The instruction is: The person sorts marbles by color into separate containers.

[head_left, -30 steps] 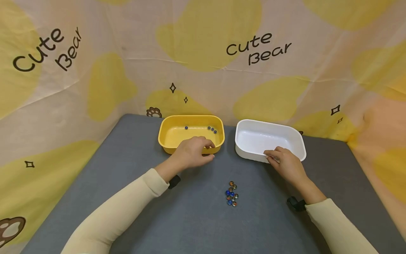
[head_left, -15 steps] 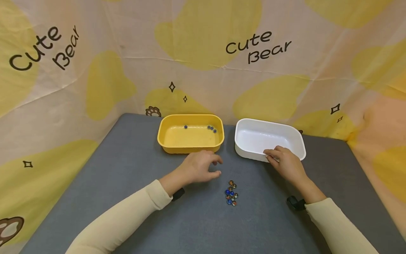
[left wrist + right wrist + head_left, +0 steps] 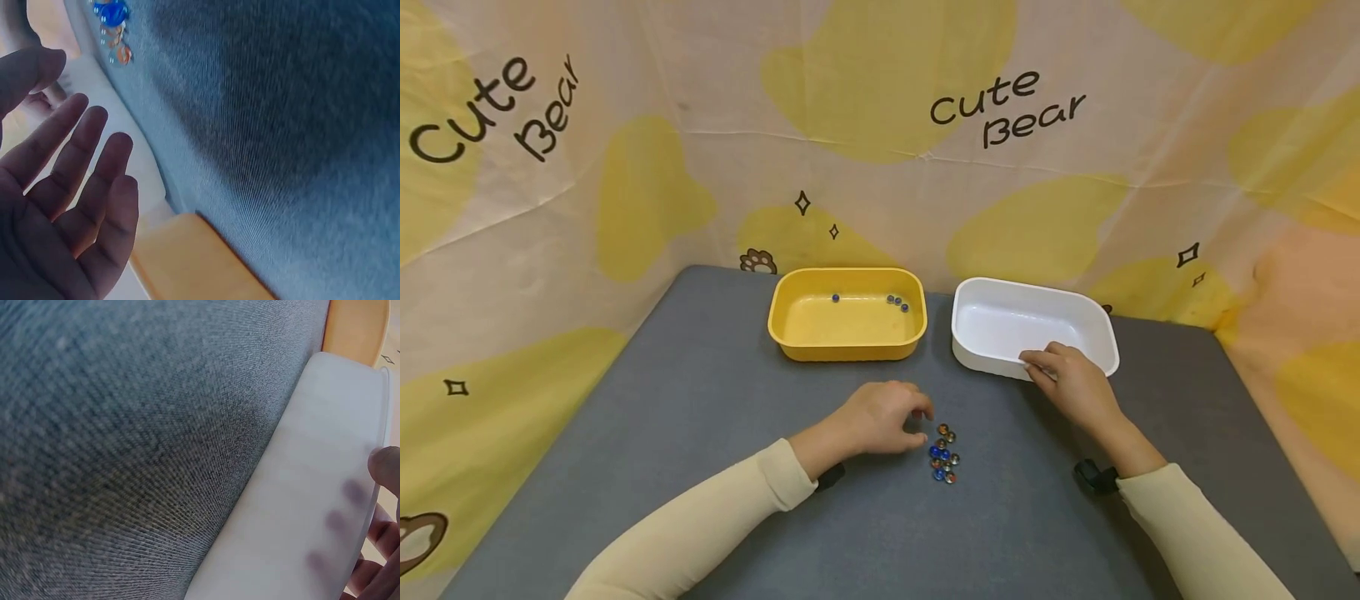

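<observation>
My left hand (image 3: 882, 419), fingers loosely bent and apart, hovers just left of a small cluster of glass marbles (image 3: 945, 456) on the grey table. In the left wrist view nothing lies between its thumb and fingers (image 3: 75, 153); blue and orange marbles (image 3: 114, 14) show beyond the thumb. My right hand (image 3: 1078, 389) pinches the front rim of a white plastic tub (image 3: 981, 360). Its thumb (image 3: 386, 467) is outside the wall, and its fingertips show as dark spots through the plastic from within.
A yellow tub (image 3: 846, 352) stands left of the white one, with several small blue marbles (image 3: 897, 302) inside, one apart from the others. Behind both tubs hangs a printed cloth (image 3: 865, 100). The grey table (image 3: 880, 542) extends towards me.
My left hand has come back from over the yellow tub's front rim, moving down and right towards the marbles on the table. My right hand has kept its hold on the white tub.
</observation>
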Demonstrator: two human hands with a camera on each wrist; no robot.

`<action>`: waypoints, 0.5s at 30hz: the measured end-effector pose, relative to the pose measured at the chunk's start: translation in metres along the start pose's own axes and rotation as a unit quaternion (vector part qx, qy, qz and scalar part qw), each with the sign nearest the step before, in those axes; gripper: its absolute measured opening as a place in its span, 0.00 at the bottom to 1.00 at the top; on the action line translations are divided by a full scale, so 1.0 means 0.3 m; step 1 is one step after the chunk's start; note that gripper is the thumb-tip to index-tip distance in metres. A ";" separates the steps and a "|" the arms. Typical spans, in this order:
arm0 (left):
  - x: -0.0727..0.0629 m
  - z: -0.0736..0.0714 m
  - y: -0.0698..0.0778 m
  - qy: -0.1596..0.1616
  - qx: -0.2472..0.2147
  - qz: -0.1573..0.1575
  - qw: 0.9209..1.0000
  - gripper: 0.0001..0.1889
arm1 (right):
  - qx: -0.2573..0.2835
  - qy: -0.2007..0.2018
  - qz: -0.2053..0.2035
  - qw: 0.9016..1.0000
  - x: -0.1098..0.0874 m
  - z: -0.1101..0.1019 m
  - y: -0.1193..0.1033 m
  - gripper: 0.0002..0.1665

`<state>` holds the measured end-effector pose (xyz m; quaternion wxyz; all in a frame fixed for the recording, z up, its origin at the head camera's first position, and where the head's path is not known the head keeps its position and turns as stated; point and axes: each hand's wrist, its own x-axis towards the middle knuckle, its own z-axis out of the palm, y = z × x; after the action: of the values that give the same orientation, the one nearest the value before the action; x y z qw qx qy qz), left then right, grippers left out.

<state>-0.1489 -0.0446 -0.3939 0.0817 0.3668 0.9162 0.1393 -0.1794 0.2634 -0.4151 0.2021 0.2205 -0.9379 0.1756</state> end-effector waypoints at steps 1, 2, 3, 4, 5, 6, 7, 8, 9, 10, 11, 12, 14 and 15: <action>0.002 0.004 0.002 -0.003 0.000 0.003 1.000 0.11 | 0.000 0.000 0.000 1.000 0.000 0.000 0.000 0.11; 0.004 0.008 0.003 -0.006 0.000 0.007 1.000 0.11 | 0.000 -0.001 0.001 1.000 0.000 0.000 0.001 0.11; 0.006 0.012 0.004 -0.009 -0.001 0.010 1.000 0.11 | 0.001 -0.001 0.000 1.000 -0.001 0.000 0.001 0.11; 0.009 0.016 0.005 -0.011 -0.001 0.012 1.000 0.10 | 0.001 -0.001 0.000 1.000 -0.001 0.000 0.002 0.11; 0.012 0.020 0.006 -0.014 -0.001 0.014 1.000 0.10 | 0.001 -0.001 0.000 1.000 -0.001 0.000 0.002 0.11; 0.014 0.025 0.007 -0.015 -0.001 0.016 1.000 0.09 | 0.002 -0.001 0.001 1.000 -0.001 0.000 0.002 0.11; 0.017 0.030 0.008 -0.017 -0.001 0.017 1.000 0.09 | 0.002 -0.001 0.000 1.000 -0.001 0.000 0.003 0.11; 0.020 0.034 0.009 -0.017 0.000 0.018 1.000 0.08 | 0.002 -0.001 0.000 1.000 -0.001 0.000 0.003 0.11; 0.023 0.039 0.010 -0.016 0.001 0.019 1.000 0.08 | 0.001 -0.001 0.000 1.000 -0.001 0.001 0.003 0.11; 0.027 0.043 0.011 -0.016 0.003 0.019 1.000 0.07 | 0.001 0.000 0.000 1.000 -0.001 0.001 0.003 0.11; 0.029 0.048 0.012 -0.015 0.005 0.018 1.000 0.06 | 0.000 0.000 0.001 1.000 -0.001 0.001 0.004 0.11; 0.033 0.052 0.013 -0.014 0.006 0.017 1.000 0.06 | 0.000 0.000 0.001 1.000 -0.001 0.002 0.004 0.11; 0.038 0.059 0.015 -0.015 0.005 0.012 1.000 0.05 | 0.000 0.001 0.001 1.000 -0.001 0.003 0.004 0.11; 0.040 0.060 0.016 -0.017 0.004 0.010 1.000 0.05 | 0.000 0.001 0.001 1.000 -0.001 0.003 0.004 0.11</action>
<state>-0.1497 -0.0295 -0.4100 0.0942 0.3783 0.9116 0.1307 -0.1801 0.2642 -0.4163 0.2031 0.2197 -0.9378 0.1758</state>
